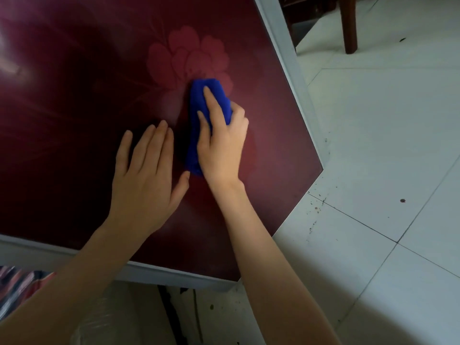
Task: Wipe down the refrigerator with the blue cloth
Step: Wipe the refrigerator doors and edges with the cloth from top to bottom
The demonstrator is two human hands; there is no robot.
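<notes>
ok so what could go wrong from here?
The left hand lies flat on the glossy fridge beside the cloth: it may smear prints there. The cloth is bunched narrow under the right hand, so strokes cover little and patches could get missed.

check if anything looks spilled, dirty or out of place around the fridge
Yes: beside the refrigerator, the white floor tiles carry scattered dark specks and one reddish spot, like crumbs or drips. Its maroon surface shows no damage around the blue cloth that the right hand grips.
</notes>
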